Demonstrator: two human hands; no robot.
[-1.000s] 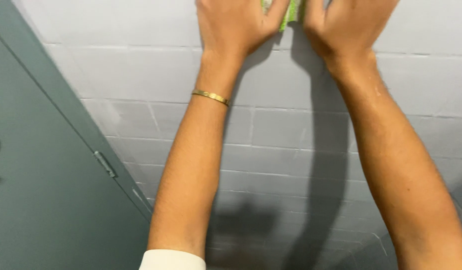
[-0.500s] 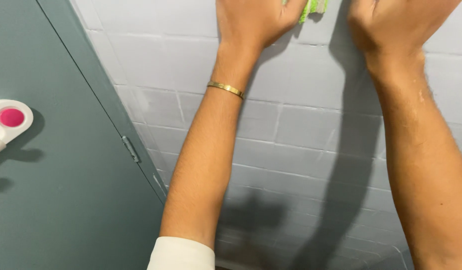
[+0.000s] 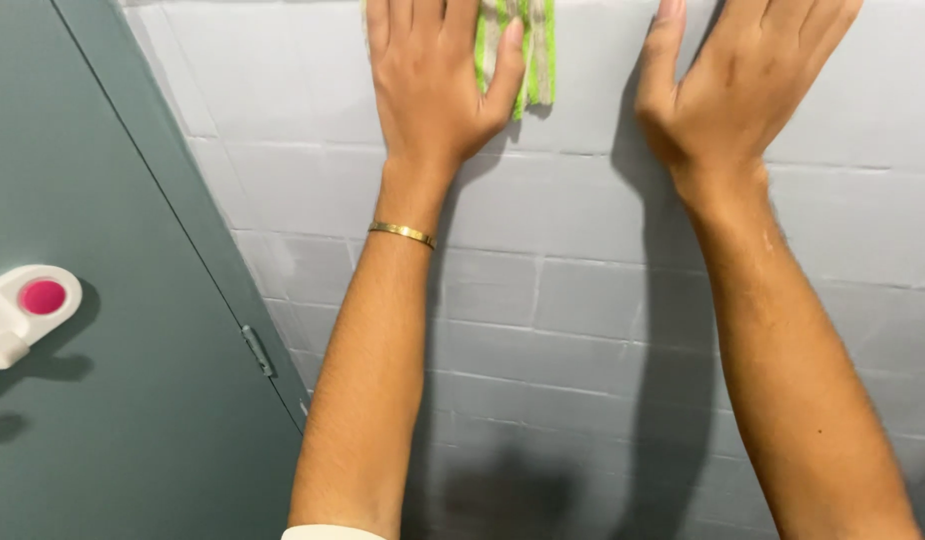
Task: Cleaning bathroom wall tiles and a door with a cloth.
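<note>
- Here the left hand [image 3: 431, 85] lies flat on the wall [image 3: 583, 290], fingers together and pointing up, pinning a green and white cloth [image 3: 528, 50] against the grey tiles; the thumb crosses the cloth's lower edge.
- The cloth sits high on the wall, between the two hands, its upper part cut off by the top of the picture (so how far it reaches cannot be told).
- The right hand [image 3: 748, 80] is spread open and empty, palm on the bare tiles just beside the cloth but apart from it, as if bracing.
- A thin gold bracelet [image 3: 403, 234] circles the left wrist.
- To the left stands a grey-green door [image 3: 103, 400] with a small hinge at its edge, and on it a white fitting with a pink round centre [image 3: 33, 305].
- Judging from this, the step in hand is wiping the tiles, with the cloth under pressure near the top of the reach.
- A further stroke would call for steady pressure through the left palm, keeping the cloth flat under the fingers, while the right hand holds the body's balance.
</note>
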